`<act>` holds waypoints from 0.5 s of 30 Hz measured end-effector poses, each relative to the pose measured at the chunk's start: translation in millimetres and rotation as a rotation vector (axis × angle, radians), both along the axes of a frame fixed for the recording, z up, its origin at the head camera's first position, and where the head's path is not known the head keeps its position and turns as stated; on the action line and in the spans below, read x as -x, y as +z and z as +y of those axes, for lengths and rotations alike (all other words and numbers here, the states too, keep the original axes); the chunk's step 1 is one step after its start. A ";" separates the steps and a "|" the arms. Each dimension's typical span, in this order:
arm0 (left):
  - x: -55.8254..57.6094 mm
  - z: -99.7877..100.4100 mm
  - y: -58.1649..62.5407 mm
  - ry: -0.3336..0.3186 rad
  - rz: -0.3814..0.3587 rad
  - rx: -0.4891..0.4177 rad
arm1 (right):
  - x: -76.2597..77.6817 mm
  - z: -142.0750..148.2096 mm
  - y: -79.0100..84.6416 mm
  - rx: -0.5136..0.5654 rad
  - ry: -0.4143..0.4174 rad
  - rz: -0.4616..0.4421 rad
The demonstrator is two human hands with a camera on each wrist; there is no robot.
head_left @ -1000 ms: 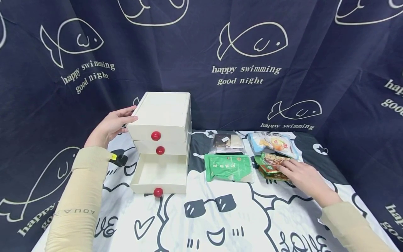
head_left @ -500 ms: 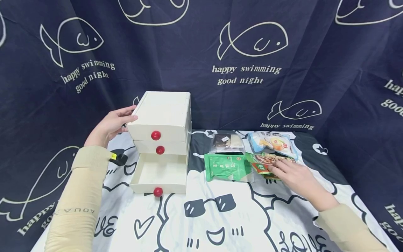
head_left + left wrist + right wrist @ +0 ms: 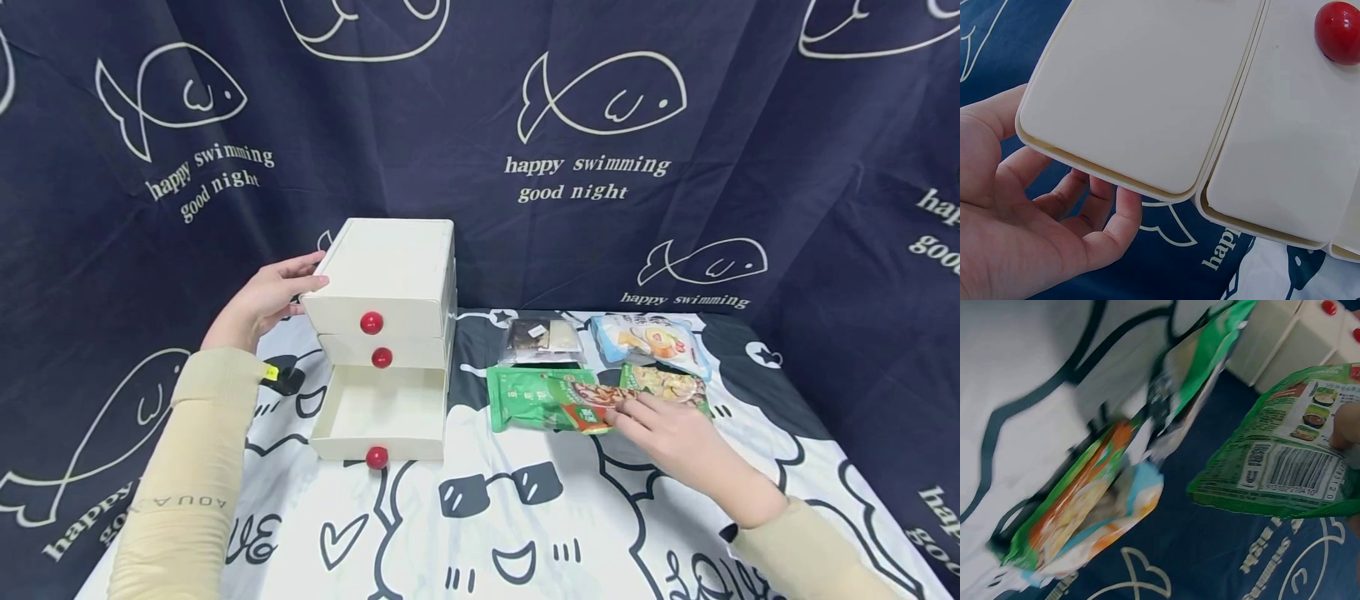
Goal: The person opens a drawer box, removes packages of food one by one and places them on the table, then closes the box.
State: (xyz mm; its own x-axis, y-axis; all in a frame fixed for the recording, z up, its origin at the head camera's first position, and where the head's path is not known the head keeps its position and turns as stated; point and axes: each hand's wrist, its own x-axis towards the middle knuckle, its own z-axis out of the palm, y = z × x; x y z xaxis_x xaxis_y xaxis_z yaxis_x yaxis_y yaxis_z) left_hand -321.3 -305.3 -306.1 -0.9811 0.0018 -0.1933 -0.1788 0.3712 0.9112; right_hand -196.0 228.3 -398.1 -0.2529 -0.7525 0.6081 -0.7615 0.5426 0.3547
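Observation:
A white drawer unit [image 3: 390, 258] with red knobs stands left of centre; its bottom drawer [image 3: 377, 421] is pulled out and looks empty inside. My left hand [image 3: 258, 304] rests against the unit's upper left side, its fingers loosely bent in the left wrist view. My right hand [image 3: 678, 437] pinches a green and red food packet [image 3: 581, 402] by its right end. That packet is raised above the cloth and overlaps a flat green packet [image 3: 525, 400] in the head view. The right wrist view shows the barcode side of the held packet [image 3: 1291, 447] and my thumb [image 3: 1347, 428] on it.
Right of the held packet lies another green packet [image 3: 671, 385]. Behind are a blue and white bag [image 3: 652, 340] and a clear pack [image 3: 542, 340] with dark and pale contents. A dark fish-print curtain [image 3: 480, 150] hangs behind the table's printed cloth [image 3: 555, 533].
My right hand has lifted the green and red packet and carried it left, uncovering another green packet. My left hand and the drawer unit have stayed in place.

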 end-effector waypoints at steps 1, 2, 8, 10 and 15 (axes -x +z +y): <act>0.0 0.1 0.0 0.000 0.000 0.001 | -2.1 -2.5 0.2 -0.006 -0.003 -0.008; 0.1 0.2 0.0 0.001 0.002 0.002 | -4.1 -4.7 0.2 -0.010 -0.007 -0.017; 0.2 0.3 -0.3 0.002 0.004 0.003 | -16.1 -18.1 -2.6 -0.042 -0.027 -0.079; 0.1 0.4 -0.4 0.002 0.004 0.002 | -20.1 -23.9 -4.3 -0.040 -0.016 -0.081; -0.7 0.9 -0.1 0.002 0.005 -0.001 | -27.9 -36.8 -11.3 -0.042 0.008 -0.083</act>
State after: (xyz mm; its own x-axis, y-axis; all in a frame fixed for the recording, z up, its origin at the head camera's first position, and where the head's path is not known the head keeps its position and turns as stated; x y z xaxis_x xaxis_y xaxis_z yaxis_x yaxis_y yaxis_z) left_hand -320.6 -304.5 -306.2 -0.9820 0.0005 -0.1888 -0.1752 0.3696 0.9125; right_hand -168.1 191.6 -409.4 -0.2945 -0.7790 0.5535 -0.7935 0.5221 0.3127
